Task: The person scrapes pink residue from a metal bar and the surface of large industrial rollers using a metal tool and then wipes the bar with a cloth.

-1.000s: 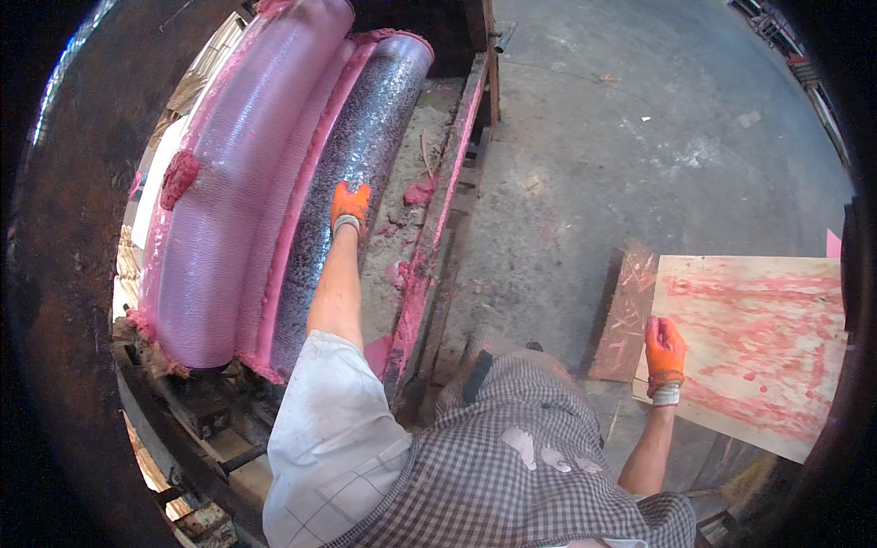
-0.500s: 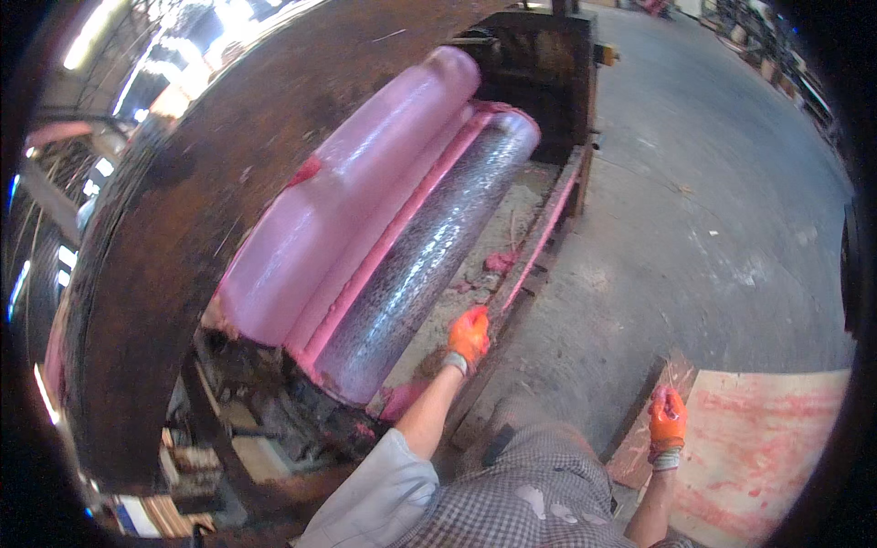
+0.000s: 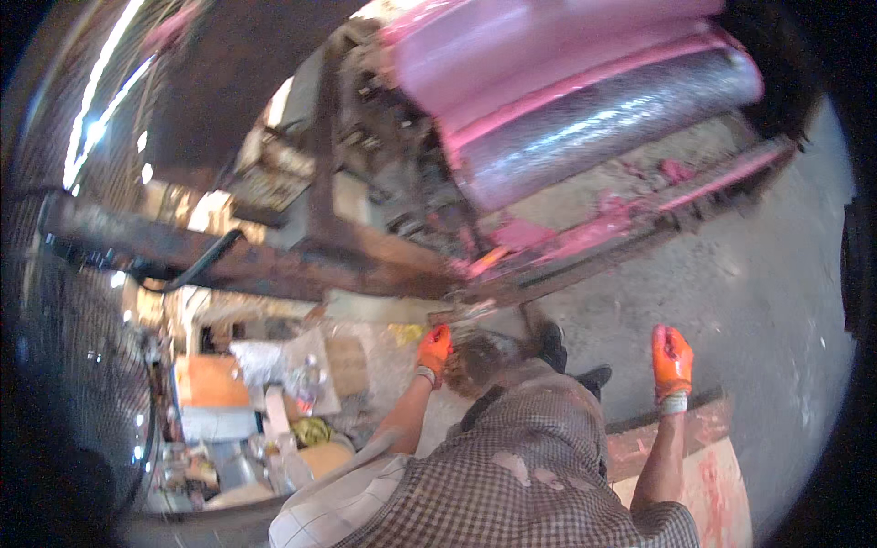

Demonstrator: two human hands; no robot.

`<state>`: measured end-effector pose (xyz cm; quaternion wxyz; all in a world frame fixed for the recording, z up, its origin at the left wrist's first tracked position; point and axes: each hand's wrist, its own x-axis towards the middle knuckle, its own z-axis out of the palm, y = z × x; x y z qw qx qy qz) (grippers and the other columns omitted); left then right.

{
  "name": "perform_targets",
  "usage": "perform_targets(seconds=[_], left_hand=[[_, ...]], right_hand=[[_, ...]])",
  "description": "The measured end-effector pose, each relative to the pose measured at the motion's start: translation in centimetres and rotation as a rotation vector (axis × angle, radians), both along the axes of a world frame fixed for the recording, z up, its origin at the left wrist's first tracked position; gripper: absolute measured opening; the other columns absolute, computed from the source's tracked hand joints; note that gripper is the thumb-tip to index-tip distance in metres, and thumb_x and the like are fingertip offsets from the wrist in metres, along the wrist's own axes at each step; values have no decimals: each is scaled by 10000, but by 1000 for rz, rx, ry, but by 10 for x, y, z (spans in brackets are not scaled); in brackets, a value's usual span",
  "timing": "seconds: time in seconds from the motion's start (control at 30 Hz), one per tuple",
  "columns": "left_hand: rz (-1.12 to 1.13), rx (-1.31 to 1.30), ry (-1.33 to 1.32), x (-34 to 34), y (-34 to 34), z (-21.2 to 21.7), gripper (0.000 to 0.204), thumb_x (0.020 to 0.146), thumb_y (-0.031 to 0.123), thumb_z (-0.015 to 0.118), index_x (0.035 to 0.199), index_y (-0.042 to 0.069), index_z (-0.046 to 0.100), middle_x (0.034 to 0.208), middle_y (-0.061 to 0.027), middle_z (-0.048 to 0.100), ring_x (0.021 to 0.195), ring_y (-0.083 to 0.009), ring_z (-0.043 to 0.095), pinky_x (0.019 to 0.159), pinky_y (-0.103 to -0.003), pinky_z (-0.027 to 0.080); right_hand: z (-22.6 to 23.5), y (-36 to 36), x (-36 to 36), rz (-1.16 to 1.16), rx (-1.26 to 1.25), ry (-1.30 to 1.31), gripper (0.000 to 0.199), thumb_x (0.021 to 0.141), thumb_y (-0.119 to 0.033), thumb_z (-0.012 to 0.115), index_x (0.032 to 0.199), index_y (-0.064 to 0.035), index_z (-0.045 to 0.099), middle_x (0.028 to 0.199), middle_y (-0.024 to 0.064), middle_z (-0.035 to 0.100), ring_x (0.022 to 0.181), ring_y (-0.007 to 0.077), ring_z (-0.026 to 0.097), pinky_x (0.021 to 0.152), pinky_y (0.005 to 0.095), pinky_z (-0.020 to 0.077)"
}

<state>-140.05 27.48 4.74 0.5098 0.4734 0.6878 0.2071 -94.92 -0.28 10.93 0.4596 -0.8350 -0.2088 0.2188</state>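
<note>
The orange-gloved left hand hung loosely curled and seemingly empty just below the roller mill's lower frame edge, the right hand spread open over the concrete floor, so pink compound on the rollers could snag a glove.

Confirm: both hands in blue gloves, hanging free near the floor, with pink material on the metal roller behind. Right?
Not quite: the head view shows orange gloves, not blue, on the left hand and right hand. Both hands do hang free near the floor, with pink material on the metal roller behind.
</note>
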Motion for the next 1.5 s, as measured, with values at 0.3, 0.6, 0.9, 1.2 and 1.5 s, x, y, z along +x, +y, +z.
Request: perform_targets(seconds=[0.3,0.6,0.9,1.2,1.5], left_hand=[[475,163,164,-131,-15,-10,565,946,402,647,1326,-1,536,1098,-66,632,959,-187,590,837,-358,500],[114,165,86,-103,86,-27,596,950,520,666,1279,34,567,1172,-102,662,1043,-181,628,907,-302,491],[-50,-243,-219,-101,98,-16,545,968,576,608,1176,72,599,990,-77,690,856,-190,670,716,-320,550],[-32,-250,-111,-36,81,-17,550,964,584,593,1264,124,601,1221,-60,634,974,-234,678,795,-365,542],[-122,-53,-146,-57,63,-44,542,963,572,597,1264,121,593,1220,-62,630,976,-233,673,794,-366,542]], right_hand=[[8,59,-87,216,20,12,373,974,-281,641,746,-10,524,630,87,433,616,145,390,565,359,378],[2,118,-191,536,13,-86,368,949,-341,661,731,-51,597,660,151,580,583,333,577,543,419,443],[9,173,-292,803,358,-315,299,873,-333,735,687,-134,611,647,77,573,559,317,599,524,446,464],[-1,255,-429,724,1055,730,264,902,-392,674,866,-147,582,770,54,575,670,291,605,620,462,476],[-80,319,-470,-437,2105,1973,373,966,-427,584,1187,-128,554,996,52,632,868,273,632,794,514,519]])
